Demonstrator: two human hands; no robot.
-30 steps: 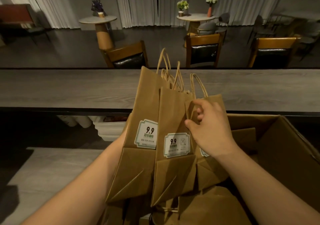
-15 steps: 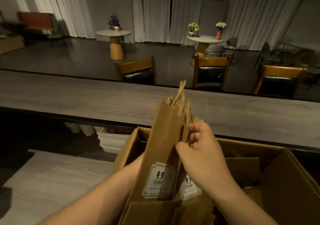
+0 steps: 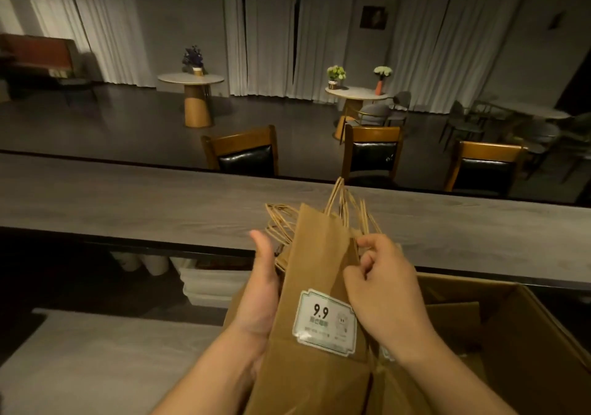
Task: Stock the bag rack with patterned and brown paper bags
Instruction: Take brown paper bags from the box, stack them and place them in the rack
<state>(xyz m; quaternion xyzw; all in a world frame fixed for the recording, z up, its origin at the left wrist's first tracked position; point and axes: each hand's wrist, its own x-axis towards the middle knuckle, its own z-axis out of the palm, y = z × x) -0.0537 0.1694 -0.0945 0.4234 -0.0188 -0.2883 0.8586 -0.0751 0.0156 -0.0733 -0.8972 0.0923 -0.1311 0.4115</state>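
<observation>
A bundle of flat brown paper bags [image 3: 315, 274] with twisted paper handles and a white "9.9" sticker stands upright between my hands, above an open cardboard box [image 3: 524, 344]. My left hand [image 3: 260, 290] lies along the bundle's left side, thumb up, its fingers hidden behind the bags. My right hand [image 3: 383, 290] grips the bundle's right edge near the top, fingers curled round the bags. No bag rack and no patterned bags are in view.
A long grey wooden counter [image 3: 144, 203] runs across in front of me. White containers [image 3: 208, 283] sit on a shelf under it. A lower grey surface [image 3: 80, 360] lies at left. Chairs and round tables with flowers stand beyond.
The fanned-out bags have been squared into one bundle. My left hand has come out onto the bundle's left side, and the camera has tilted up toward the room.
</observation>
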